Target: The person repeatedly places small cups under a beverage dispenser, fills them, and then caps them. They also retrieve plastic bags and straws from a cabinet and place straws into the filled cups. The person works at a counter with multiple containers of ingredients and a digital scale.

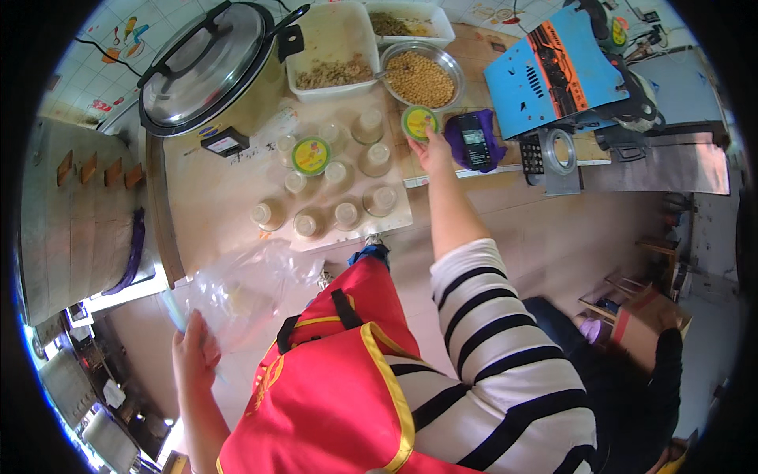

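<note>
My left hand (196, 351) grips a clear plastic bag (240, 290), which hangs loosely by the worktop's front edge. What the bag holds, if anything, is hard to make out. At the far side my right hand (436, 149) has hold of a round green-and-yellow printed lid (420, 122), close to the steel bowl; whether a tub or more lids are under it is unclear. Several clear plastic cups (346, 213) stand, seemingly upside down, on the pale board (207, 201). A second green-and-yellow lid (311, 156) rests among them.
A large lidded cooker (204, 77) occupies the back left. Behind the cups are a white tub (331, 47) of crumbly food and a steel bowl (421, 77) of yellow beans or nuts. A phone (474, 142) lies on purple cloth. A blue machine (551, 65) stands right. Another person (633, 379) holds a cardboard box.
</note>
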### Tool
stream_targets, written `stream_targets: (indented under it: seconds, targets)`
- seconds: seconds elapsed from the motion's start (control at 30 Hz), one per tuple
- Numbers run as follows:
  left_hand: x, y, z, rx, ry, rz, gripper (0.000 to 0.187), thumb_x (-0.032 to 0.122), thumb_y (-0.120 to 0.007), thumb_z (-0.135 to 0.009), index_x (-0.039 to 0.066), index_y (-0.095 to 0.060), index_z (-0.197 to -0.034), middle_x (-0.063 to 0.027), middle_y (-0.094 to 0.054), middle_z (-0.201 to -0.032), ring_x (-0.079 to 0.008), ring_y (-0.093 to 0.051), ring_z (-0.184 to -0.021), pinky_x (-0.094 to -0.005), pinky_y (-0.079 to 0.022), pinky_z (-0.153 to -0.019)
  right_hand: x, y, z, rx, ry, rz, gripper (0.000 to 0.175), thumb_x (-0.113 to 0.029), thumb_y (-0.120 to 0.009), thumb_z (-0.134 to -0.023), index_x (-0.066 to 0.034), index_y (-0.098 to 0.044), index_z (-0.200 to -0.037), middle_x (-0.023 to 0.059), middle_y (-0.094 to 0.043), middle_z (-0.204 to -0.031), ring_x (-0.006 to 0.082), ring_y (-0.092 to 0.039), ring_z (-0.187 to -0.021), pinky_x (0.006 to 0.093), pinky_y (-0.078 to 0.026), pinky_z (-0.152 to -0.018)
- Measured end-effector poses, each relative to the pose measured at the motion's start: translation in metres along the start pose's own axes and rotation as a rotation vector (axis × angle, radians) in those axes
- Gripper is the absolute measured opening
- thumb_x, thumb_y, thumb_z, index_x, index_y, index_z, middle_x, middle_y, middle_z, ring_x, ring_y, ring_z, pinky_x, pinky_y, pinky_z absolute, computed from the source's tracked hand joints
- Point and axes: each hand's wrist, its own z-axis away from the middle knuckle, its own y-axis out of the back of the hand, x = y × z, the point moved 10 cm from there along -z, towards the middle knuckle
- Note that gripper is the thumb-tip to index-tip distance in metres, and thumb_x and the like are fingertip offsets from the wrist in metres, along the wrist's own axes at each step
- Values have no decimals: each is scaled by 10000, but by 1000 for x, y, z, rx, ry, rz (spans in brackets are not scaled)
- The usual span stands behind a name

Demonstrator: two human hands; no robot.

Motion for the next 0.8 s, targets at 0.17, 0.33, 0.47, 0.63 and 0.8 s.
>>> stream_targets:
  seconds: [0.17,0.33,0.47,0.63,0.8]
  targets:
    - [7,-31,-11,-53,25,49,277,307,-569,-857,129,-423,-703,76,-305,-479,-41,-274,-350,-209,-175,-327,-21,-58,92,-355,-107,-85,310,-199,-538,-875,-27,-493,-1130,130,-601,-1048,270,-611,-909,364,-551,-716]
    - [19,-70,-18,-215,-4,118,271,285,-541,-877,93,-437,-716,54,-315,-467,-53,-256,-342,-224,-166,-340,-2,-172,256,-876,-547,24,367,-176,-516,-875,11,-457,-1185,153,-573,-1092,250,-605,-933,394,-537,-766]
    - [27,-85,-6,-313,-35,90,278,274,-532,-883,86,-444,-698,45,-323,-466,-58,-252,-342,-226,-164,-343,69,-215,295,-838,-253,821,241,-173,-565,-861,15,-581,-1011,69,-636,-840,162,-632,-728,298,-526,-573]
    - [42,-79,3,-379,-157,78,315,273,-523,-891,94,-424,-652,36,-318,-487,-61,-264,-369,-222,-178,-355,79,-248,309,-670,804,1981,230,-242,-534,-832,-34,-613,-890,140,-621,-803,297,-610,-811,377,-473,-701]
    - [53,-69,-8,-414,-199,93,313,295,-561,-868,92,-445,-659,18,-399,-549,-60,-320,-419,-215,-216,-379,85,-231,321,-944,697,2572,140,-153,-543,-743,-68,-645,-787,104,-636,-792,255,-630,-768,387,-495,-608]
